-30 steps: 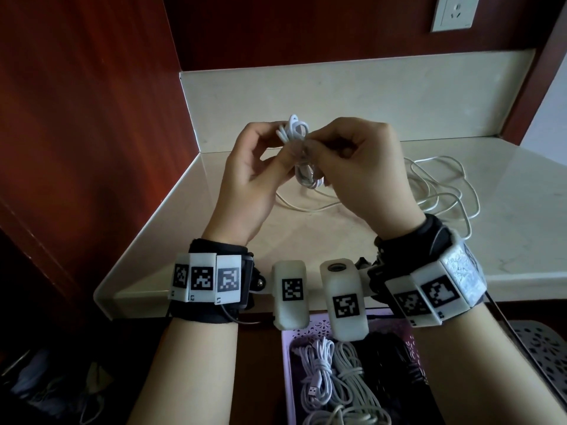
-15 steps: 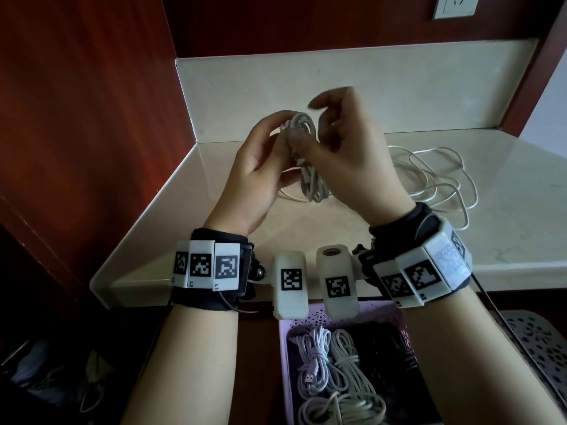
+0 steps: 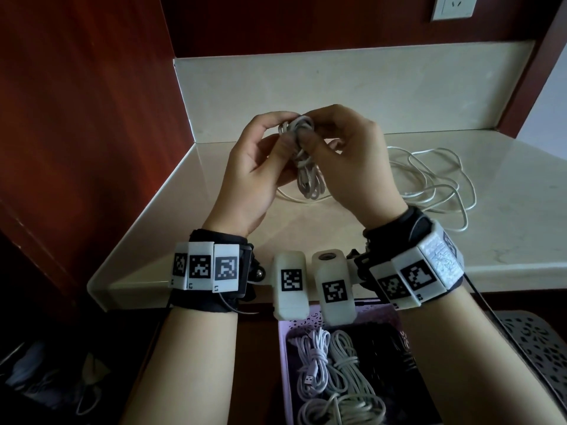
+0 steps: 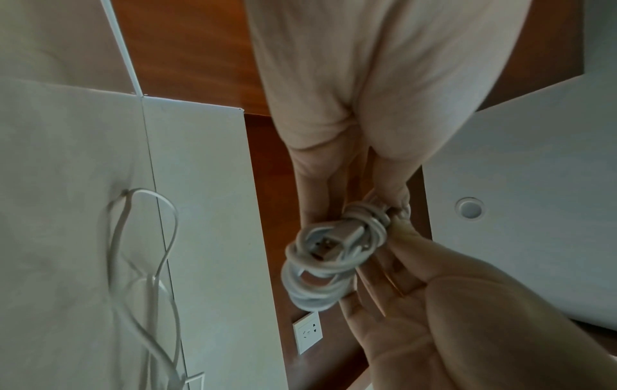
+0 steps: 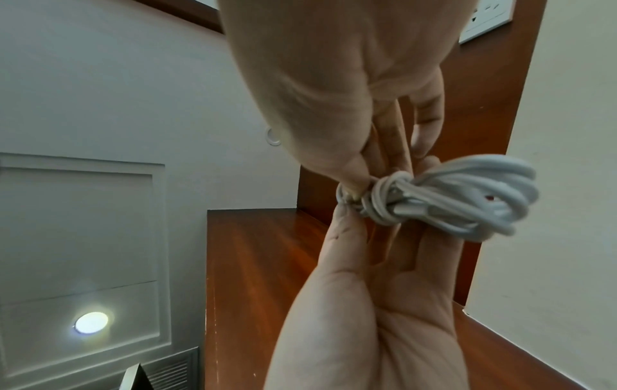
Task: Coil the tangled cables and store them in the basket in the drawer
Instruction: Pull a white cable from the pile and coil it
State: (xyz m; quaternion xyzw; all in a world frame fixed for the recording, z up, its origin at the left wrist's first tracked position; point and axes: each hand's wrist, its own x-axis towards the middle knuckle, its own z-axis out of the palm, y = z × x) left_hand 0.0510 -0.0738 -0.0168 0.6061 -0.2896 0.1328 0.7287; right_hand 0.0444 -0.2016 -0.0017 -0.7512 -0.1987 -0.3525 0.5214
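A coiled white cable bundle [image 3: 306, 176] hangs in the air above the counter, held between both hands. My left hand [image 3: 283, 130] grips its upper part from the left. My right hand [image 3: 311, 130] pinches the wrapped top from the right. The left wrist view shows the cable bundle [image 4: 330, 258] as a ring with a USB plug [image 4: 325, 244] tucked inside. In the right wrist view the cable bundle [image 5: 450, 198] has tight turns wound around its waist. A lilac basket [image 3: 283, 348] in the open drawer below holds several coiled cables [image 3: 331, 366].
A loose tangled white cable [image 3: 435, 179] lies on the pale counter [image 3: 506, 240] to the right of my hands, and one strand runs beneath them. Red-brown wood panels close the left side and the back. A wall socket [image 3: 454, 6] sits above. A perforated tray [image 3: 534, 348] is at lower right.
Half a second ago my right hand's fingers were raised off the bundle. They have now come down and pinch its top. The bundle stays at about the same height.
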